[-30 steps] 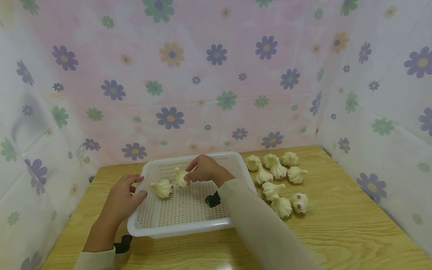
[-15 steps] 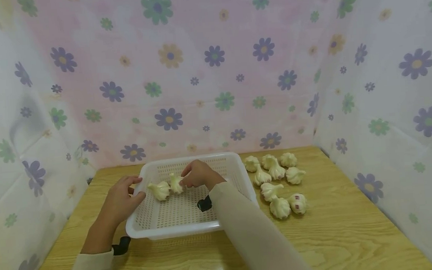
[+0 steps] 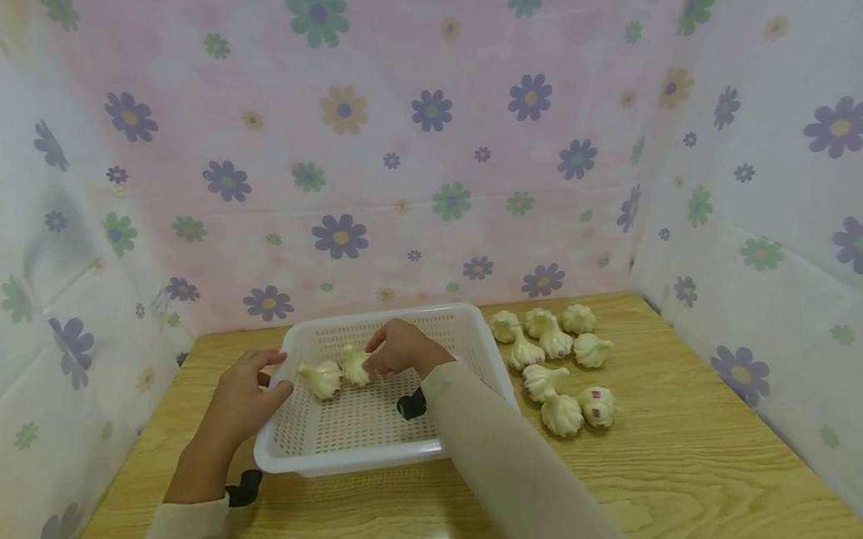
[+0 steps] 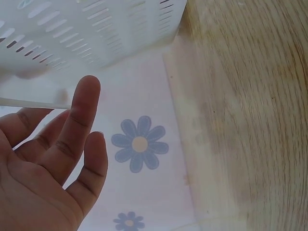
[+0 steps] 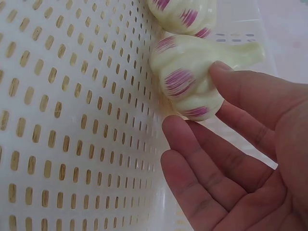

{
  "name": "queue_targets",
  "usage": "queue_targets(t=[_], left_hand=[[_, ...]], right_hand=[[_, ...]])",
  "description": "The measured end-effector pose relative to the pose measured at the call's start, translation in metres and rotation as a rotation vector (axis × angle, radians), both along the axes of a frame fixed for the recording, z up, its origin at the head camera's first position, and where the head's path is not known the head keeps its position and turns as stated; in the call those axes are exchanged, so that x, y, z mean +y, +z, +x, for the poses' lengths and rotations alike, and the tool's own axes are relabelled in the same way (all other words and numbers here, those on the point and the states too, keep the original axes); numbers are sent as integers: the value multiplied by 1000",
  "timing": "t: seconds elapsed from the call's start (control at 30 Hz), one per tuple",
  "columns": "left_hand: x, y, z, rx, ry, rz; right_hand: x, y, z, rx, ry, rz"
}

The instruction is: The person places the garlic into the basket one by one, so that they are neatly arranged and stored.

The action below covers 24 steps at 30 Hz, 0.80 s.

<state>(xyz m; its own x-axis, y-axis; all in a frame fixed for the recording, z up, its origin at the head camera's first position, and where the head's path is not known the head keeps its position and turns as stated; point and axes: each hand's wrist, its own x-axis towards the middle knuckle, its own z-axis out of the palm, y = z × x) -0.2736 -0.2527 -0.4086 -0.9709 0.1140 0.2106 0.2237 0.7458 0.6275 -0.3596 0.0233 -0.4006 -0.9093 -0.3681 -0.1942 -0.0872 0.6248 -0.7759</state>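
A white plastic basket with slotted walls and floor sits on the table. My right hand reaches into it and pinches a garlic bulb between thumb and fingers, low against the slotted floor. This garlic bulb stands with its stem up, purple streaks on its underside. Right beside it lies another garlic bulb, stem towards the left wall. My left hand rests at the basket's left rim, fingers loosely extended; in the left wrist view, two fingers stay outside the wall.
Right of the basket, several garlic bulbs lie in a loose group on the wooden table. Flower-printed cloth hangs at the back and both sides. Black wrist-worn pieces show near both sleeves.
My right hand has moved slightly left and down with the garlic bulb, bringing it down beside the other one in the basket. The left hand stays at the rim.
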Motion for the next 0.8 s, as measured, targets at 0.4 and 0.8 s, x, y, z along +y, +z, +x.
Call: queue_targets(t=[0.4, 0.8], left_hand=[[-2, -1, -2, -15, 5, 9], [-1, 2, -1, -26, 4, 12]], right_hand=[[0, 1, 2, 24, -8, 19], [-2, 8, 0, 92, -15, 109]])
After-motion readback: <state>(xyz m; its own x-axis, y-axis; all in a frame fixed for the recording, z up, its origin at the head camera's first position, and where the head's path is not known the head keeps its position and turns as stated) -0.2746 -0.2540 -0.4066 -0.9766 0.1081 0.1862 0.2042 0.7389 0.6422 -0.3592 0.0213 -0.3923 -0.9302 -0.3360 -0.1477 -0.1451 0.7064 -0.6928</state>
